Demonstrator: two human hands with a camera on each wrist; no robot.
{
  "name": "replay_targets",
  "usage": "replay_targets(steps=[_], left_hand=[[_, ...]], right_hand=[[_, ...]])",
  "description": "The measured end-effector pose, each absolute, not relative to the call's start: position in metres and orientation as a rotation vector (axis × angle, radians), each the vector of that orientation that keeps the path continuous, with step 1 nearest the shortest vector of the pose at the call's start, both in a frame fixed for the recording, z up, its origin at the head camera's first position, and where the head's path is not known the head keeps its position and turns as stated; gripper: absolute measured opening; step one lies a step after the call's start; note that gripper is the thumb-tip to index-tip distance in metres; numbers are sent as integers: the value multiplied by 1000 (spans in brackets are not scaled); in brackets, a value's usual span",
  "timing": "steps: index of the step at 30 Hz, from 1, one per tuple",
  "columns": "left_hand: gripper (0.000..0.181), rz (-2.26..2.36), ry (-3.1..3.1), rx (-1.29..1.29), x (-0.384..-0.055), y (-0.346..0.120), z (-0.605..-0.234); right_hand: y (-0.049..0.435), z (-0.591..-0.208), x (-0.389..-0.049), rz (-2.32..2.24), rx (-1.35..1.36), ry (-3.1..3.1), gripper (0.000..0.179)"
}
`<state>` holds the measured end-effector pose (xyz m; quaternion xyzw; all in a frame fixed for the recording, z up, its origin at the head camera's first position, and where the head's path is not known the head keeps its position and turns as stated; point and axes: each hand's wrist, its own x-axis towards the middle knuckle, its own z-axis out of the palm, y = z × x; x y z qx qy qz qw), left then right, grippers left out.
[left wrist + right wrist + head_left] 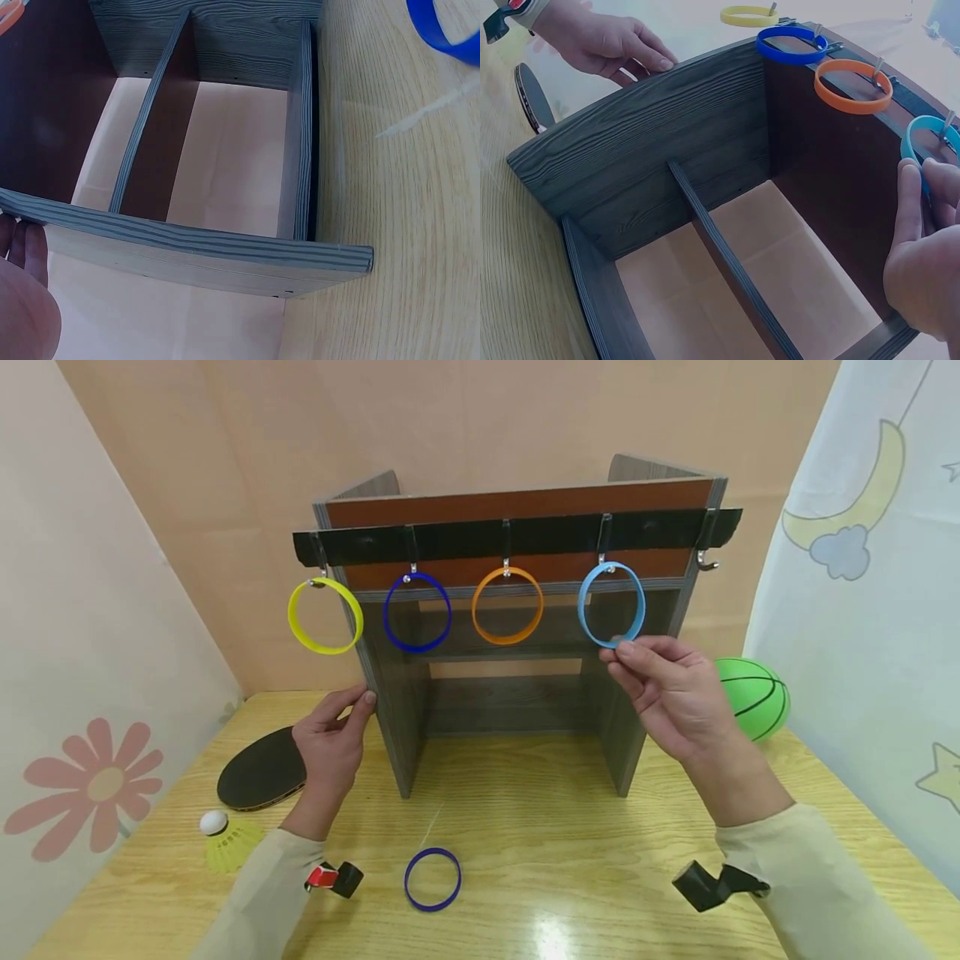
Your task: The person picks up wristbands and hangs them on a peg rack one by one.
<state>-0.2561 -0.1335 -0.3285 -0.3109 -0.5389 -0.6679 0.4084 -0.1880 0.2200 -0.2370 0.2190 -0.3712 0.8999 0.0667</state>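
Observation:
My right hand [678, 693] pinches the lower rim of a light blue wristband [643, 606] between thumb and fingers. The top of that band loops over a metal hook [604, 547] on the black strip [457, 539]. To its left hang an orange wristband [540, 614], a dark blue one [449, 627] and a yellow one [292, 617], each on its own hook. My left hand [333, 739] holds the left side edge of a grey wooden shelf [390, 710], thumb at the front edge; its fingers [34, 251] lie along the panel's outer face in the left wrist view.
Another dark blue wristband [459, 878] lies on the wooden table [540, 835] in front. A black paddle [258, 772] and a yellow shuttlecock [232, 843] are at the left. Behind my right wrist sits a green ball [757, 697]. The rightmost hook [707, 560] carries no band.

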Motion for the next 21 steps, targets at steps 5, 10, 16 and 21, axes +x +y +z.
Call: replay_targets(steps=[5,10,16,21], left_hand=[[17,-1691,-1358,-787,-255,-134,-328],[19,-1702,-1358,-791,-255,-134,-328],[17,-1679,-1370,-786,-255,-134,-327],[14,-1677,-1364,-786,-255,-134,-327]], right_hand=[[218,-235,-188,2678,629,-1187,16],[217,-238,-189,2668,607,-1239,14],[214,-247,-189,2652,582,-1298,15],[204,-260,-188,2639,583,-1396,17]])
